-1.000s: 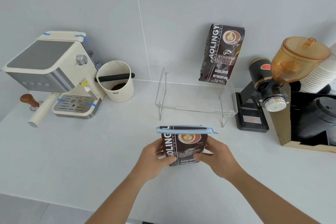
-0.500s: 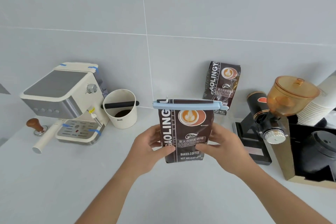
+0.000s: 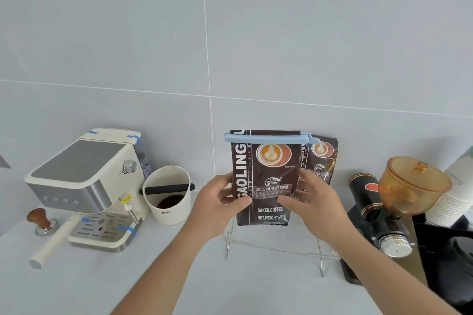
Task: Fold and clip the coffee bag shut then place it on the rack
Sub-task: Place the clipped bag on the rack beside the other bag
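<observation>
A dark brown coffee bag (image 3: 266,181) stands upright between my hands, its folded top held by a light blue clip (image 3: 268,137). My left hand (image 3: 217,202) grips its left edge and my right hand (image 3: 309,199) grips its right edge. The bag's bottom is over the top of the clear rack (image 3: 276,248); whether it touches I cannot tell. A second coffee bag (image 3: 321,158) leans on the wall behind, on the rack's right side.
A cream espresso machine (image 3: 87,186) stands at the left with a tamper (image 3: 41,220) beside it. A white knock box (image 3: 167,194) sits left of the rack. A black grinder with amber hopper (image 3: 399,199) and stacked paper cups (image 3: 450,197) stand at the right.
Both hands lifted the clipped bag from the counter and carried it away from me, up over the rack. The camera view tilted up toward the wall.
</observation>
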`<state>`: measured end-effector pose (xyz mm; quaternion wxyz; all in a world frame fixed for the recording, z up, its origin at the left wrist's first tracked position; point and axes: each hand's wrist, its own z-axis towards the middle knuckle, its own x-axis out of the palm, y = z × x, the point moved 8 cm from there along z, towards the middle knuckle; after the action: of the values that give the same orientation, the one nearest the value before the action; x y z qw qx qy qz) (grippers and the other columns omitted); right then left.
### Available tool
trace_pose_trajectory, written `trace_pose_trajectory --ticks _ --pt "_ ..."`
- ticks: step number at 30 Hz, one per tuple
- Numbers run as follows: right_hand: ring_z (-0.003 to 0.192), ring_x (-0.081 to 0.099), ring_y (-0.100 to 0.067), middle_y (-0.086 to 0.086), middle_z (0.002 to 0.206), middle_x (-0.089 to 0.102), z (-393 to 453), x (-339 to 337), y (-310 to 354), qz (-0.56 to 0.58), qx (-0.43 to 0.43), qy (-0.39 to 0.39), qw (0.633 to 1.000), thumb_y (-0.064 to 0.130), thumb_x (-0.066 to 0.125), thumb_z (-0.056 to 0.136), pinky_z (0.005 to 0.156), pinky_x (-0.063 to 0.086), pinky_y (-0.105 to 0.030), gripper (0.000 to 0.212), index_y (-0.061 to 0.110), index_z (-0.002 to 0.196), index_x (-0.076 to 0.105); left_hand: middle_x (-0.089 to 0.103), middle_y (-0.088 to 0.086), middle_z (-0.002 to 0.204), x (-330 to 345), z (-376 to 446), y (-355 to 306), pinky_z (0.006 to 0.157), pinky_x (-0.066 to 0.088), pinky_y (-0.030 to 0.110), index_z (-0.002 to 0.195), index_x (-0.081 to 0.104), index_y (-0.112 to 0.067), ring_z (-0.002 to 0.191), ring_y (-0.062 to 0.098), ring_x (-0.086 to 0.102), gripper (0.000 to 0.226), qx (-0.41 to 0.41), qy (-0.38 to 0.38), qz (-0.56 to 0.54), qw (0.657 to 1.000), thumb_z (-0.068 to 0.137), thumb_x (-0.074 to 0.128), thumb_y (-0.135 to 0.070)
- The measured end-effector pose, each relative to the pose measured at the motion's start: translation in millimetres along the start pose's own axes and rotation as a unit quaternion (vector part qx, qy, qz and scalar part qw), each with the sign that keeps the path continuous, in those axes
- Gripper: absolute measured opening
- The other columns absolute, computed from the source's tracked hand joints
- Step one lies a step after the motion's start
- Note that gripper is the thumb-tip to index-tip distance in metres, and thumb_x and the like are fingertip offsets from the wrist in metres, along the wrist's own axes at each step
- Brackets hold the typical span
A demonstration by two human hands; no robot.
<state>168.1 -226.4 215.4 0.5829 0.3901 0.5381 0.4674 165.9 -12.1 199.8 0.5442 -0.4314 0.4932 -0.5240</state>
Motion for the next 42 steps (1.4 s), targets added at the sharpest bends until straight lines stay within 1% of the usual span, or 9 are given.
trace_pose_trajectory --ticks 5,7,12,20,23,28,32,38,42 --pt "0.093 0.07 -0.016 0.003 0.107 0.072 26.0 9.5 -22.7 0.043 0.04 0.002 0.998 0.008 0.075 0.077 0.083 0.058 -0.04 0.051 0.031 0.118 0.056 0.073 -0.008 0.113 2.9 26.7 10.3 0.09 0.056 0.035 0.12 0.063 -0.029 0.104 0.017 0.068 0.049 0.002 -0.004 0.022 1.0 0.078 0.071 -0.005" --pt "0.094 0.069 -0.016 0.004 0.107 0.071 34.6 13.0 -34.1 0.048 0.055 -0.003 0.997 0.006 0.073 0.079 0.079 0.058 -0.035 0.049 0.029 0.119 0.056 0.073 -0.012 0.111 2.5 36.3 17.2 0.085 0.057 0.028 0.121 0.063 -0.031 0.102 0.013 0.068 0.051 -0.001 -0.012 0.041 0.999 0.078 0.071 -0.006" --pt "0.097 0.068 -0.018 0.006 0.104 0.071 51.0 20.4 -65.7 0.023 0.083 -0.014 0.996 0.01 0.073 0.079 0.086 0.058 -0.043 0.047 0.036 0.115 0.059 0.074 -0.017 0.105 5.1 54.8 42.7 0.067 0.053 0.018 0.119 0.064 -0.033 0.097 0.008 0.068 0.049 -0.014 -0.011 0.065 0.998 0.079 0.071 -0.006" --pt "0.097 0.068 -0.012 0.01 0.106 0.072 83.0 32.7 -90.8 0.015 0.095 -0.027 0.995 0.002 0.066 0.084 0.085 0.057 -0.034 0.048 0.027 0.124 0.056 0.074 -0.016 0.107 8.2 93.3 75.8 0.084 0.054 0.02 0.119 0.064 -0.029 0.096 0.008 0.069 0.046 -0.036 -0.01 0.072 0.997 0.08 0.07 -0.006" --pt "0.101 0.066 -0.01 0.012 0.109 0.072 91.1 35.8 -96.9 0.012 0.096 -0.031 0.995 0.004 0.064 0.085 0.076 0.057 -0.027 0.048 0.03 0.125 0.055 0.074 -0.014 0.107 8.1 104.0 83.8 0.087 0.054 0.023 0.119 0.064 -0.028 0.095 0.005 0.069 0.046 -0.041 -0.013 0.069 0.997 0.08 0.07 -0.006" --pt "0.108 0.063 -0.007 0.018 0.114 0.07 98.3 39.1 -106.9 -0.022 0.094 -0.038 0.995 0.009 0.062 0.087 0.091 0.054 -0.035 0.052 0.041 0.127 0.051 0.074 -0.021 0.103 6.9 112.5 96.1 0.082 0.054 0.016 0.112 0.062 -0.037 0.096 0.0 0.068 0.044 -0.051 -0.025 0.055 0.997 0.081 0.07 -0.007" --pt "0.114 0.06 -0.004 0.019 0.12 0.067 94.6 41.3 -115.3 -0.026 0.105 -0.052 0.993 0.014 0.061 0.089 0.096 0.053 -0.039 0.054 0.044 0.132 0.046 0.073 -0.025 0.103 6.7 111.1 103.2 0.073 0.052 0.01 0.12 0.062 -0.031 0.1 0.0 0.067 0.049 -0.049 -0.035 0.037 0.997 0.082 0.069 -0.002" --pt "0.109 0.061 0.001 0.025 0.114 0.067 100.2 45.4 -112.9 -0.031 0.109 -0.072 0.991 0.012 0.058 0.091 0.096 0.052 -0.034 0.051 0.056 0.116 0.05 0.069 -0.026 0.109 5.7 120.4 106.2 0.082 0.057 0.023 0.128 0.056 -0.038 0.099 -0.006 0.065 0.056 -0.049 -0.043 0.057 0.996 0.082 0.071 -0.009" --pt "0.103 0.062 0.008 0.023 0.114 0.068 104.9 45.2 -113.1 -0.026 0.109 -0.077 0.991 0.009 0.056 0.091 0.094 0.051 -0.029 0.051 0.047 0.125 0.05 0.071 -0.03 0.101 7.9 127.9 107.1 0.081 0.058 0.024 0.125 0.058 -0.04 0.096 -0.003 0.067 0.055 -0.051 -0.038 0.05 0.997 0.082 0.069 -0.007"
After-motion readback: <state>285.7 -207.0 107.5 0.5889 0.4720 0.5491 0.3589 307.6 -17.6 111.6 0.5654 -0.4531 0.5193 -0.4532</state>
